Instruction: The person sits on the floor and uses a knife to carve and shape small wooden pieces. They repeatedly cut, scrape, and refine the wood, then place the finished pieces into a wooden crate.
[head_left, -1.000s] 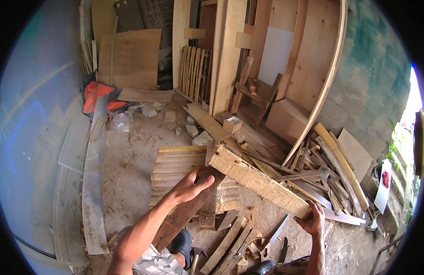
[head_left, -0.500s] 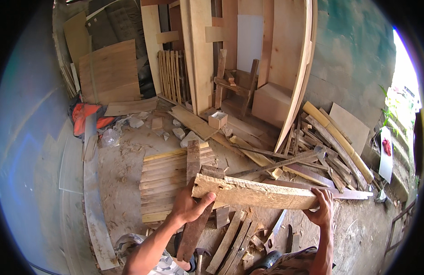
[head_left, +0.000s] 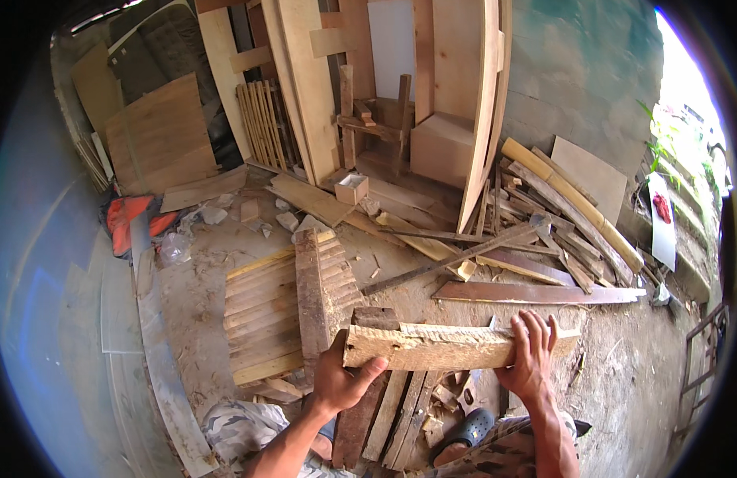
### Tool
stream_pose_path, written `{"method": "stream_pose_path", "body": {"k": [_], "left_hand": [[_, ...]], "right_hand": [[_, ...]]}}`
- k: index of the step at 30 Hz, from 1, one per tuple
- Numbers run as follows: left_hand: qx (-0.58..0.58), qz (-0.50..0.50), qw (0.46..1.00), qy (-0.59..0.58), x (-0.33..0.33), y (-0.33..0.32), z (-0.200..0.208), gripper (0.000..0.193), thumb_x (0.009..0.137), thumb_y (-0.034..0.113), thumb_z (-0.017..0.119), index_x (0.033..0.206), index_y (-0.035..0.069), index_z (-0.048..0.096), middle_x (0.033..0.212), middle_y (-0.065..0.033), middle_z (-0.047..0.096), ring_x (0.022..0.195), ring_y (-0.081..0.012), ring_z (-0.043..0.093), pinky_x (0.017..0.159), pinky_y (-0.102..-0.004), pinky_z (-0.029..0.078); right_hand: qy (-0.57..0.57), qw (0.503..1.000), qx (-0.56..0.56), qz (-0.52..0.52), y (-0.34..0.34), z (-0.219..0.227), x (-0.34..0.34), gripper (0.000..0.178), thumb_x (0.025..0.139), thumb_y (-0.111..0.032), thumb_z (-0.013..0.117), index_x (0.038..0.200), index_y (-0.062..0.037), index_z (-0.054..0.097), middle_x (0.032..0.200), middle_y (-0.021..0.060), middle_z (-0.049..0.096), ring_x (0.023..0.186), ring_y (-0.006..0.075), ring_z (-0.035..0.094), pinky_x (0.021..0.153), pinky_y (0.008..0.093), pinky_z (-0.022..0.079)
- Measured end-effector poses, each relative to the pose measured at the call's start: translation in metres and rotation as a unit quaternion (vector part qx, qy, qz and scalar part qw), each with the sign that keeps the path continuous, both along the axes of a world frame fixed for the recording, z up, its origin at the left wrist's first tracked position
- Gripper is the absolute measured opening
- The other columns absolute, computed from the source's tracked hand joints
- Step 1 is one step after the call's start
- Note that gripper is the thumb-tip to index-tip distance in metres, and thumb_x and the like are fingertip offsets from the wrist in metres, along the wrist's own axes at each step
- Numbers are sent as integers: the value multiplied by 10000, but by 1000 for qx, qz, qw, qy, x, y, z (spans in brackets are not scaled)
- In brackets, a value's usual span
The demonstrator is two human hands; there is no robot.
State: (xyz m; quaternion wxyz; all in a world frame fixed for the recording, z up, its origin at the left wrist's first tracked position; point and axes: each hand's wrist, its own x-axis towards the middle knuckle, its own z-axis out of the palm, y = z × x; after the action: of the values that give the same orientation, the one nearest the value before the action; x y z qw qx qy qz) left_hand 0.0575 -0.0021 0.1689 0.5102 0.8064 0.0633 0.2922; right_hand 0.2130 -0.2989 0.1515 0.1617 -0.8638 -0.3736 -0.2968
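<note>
We see left grip (head_left: 338, 384) clasping rough, pale plank (head_left: 444, 348) at left end; right grip (head_left: 533, 358), fingers spread, touches right part, closure unclear to us. Plank crosses above dark, flat board (head_left: 354, 424); beyond, slatted wooden panel (head_left: 261, 319).

A plank (head_left: 309, 279) lies on the slatted panel (head_left: 261, 319), with a strip (head_left: 164, 366) to the panel's left, a box (head_left: 352, 190) behind it, a scrap-wood heap (head_left: 536, 231) to its right, and the held board (head_left: 448, 350) front-right.

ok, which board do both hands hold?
The pale board with a ragged upper edge: left hand at one end, right hand near the other. The dark board behind doesn't reach the right hand.
</note>
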Motion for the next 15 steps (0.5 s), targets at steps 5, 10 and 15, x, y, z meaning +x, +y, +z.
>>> {"method": "stream_pose_path", "body": {"k": [5, 10, 15], "left_hand": [[-10, -15, 999, 34, 0, -20, -9, 696, 827, 624, 734, 1082, -11, 608, 845, -140, 722, 759, -233, 725, 665, -327, 570], [19, 0, 997, 72, 3, -19, -23, 785, 803, 709, 699, 1066, -23, 590, 773, -118, 689, 703, -229, 703, 629, -331, 560], [19, 47, 994, 95, 12, 1, -31, 849, 822, 738, 645, 1144, -44, 575, 895, -156, 697, 756, -264, 701, 654, -364, 577]], "right_hand": [[-13, 997, -37, 67, 7, -2, -22, 791, 607, -240, 817, 1330, -89, 533, 1244, 140, 591, 1221, 332, 548, 1147, 634, 230], [105, 985, -42, 128, 11, -2, -26, 855, 561, -252, 843, 1343, -103, 533, 1164, 101, 617, 1064, 284, 616, 1000, 507, 427], [119, 986, -42, 112, 13, -1, -20, 855, 577, -258, 858, 1351, -99, 531, 1104, 112, 628, 976, 296, 638, 855, 434, 511]]}}
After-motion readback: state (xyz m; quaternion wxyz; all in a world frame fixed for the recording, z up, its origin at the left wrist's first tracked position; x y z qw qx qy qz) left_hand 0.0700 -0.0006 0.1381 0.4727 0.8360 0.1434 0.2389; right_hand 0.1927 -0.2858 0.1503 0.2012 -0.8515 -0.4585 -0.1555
